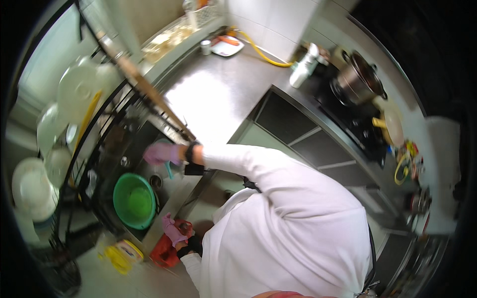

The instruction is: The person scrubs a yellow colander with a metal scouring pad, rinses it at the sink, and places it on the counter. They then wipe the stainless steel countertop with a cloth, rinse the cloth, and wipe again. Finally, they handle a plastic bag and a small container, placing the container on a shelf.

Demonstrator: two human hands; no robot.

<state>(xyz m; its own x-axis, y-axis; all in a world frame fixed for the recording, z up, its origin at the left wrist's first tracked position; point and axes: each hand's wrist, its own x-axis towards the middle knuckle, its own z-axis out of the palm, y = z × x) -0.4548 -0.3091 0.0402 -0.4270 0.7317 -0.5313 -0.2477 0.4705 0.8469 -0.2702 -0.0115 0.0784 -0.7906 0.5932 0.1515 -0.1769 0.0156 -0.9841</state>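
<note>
My right hand (162, 153), in a pink glove and blurred, is over the sink (143, 136). A teal object (169, 170) shows beside and behind it; whether the fingers hold it is unclear. Lower in the view, my left hand (174, 231), also gloved in pink, grips a red plastic bag (164, 250) by its upper part at the front of the counter. What the bag contains is mostly hidden. A green plastic basin (134, 201) stands in the sink between the hands, with small dark specks inside. Close to it is the round drain (155, 181).
A black dish rack (100, 119) with plates (33, 188) spans the sink's far side. Beyond the counter (208, 93), a pot (357, 82) sits on the black stove (346, 119). A white plate (227, 46) is in the corner. A yellow package (121, 255) lies beside the sink.
</note>
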